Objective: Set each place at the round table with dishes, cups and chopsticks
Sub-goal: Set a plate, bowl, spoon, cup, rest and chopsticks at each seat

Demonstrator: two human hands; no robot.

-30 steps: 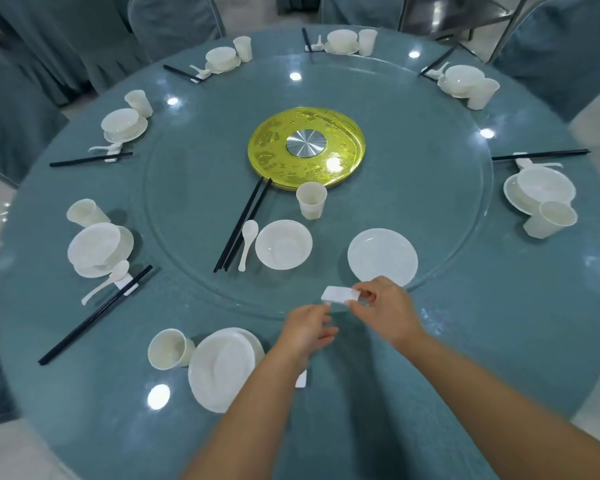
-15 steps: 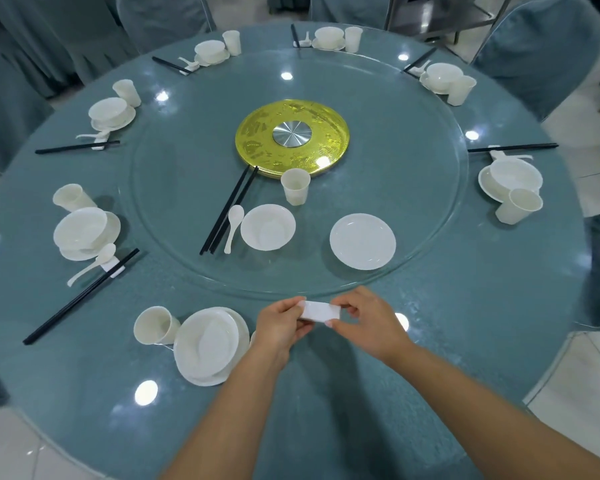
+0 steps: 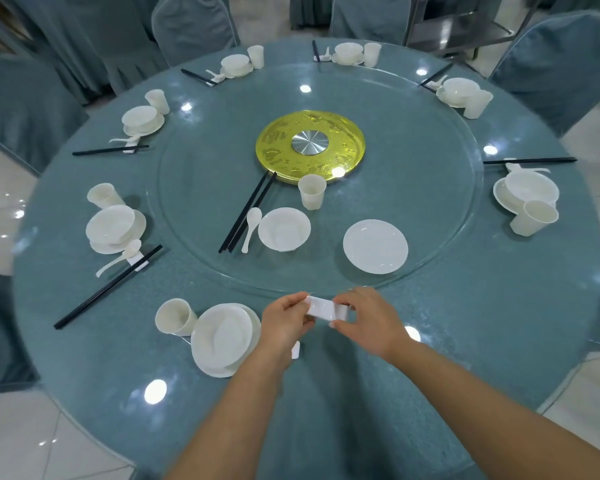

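Both hands, left hand [image 3: 284,320] and right hand [image 3: 368,320], are pinching a small rest [image 3: 326,308] (chopstick rest, likely); next it needs placing beside the plate [image 3: 222,337] left of them.

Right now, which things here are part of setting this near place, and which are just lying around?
In the job:
white rest, pinched between left hand and right hand
loose plate, bowl, spoon, cup, chopsticks on the glass turntable

Not in the job:
gold centre disc
covered chairs
finished far settings
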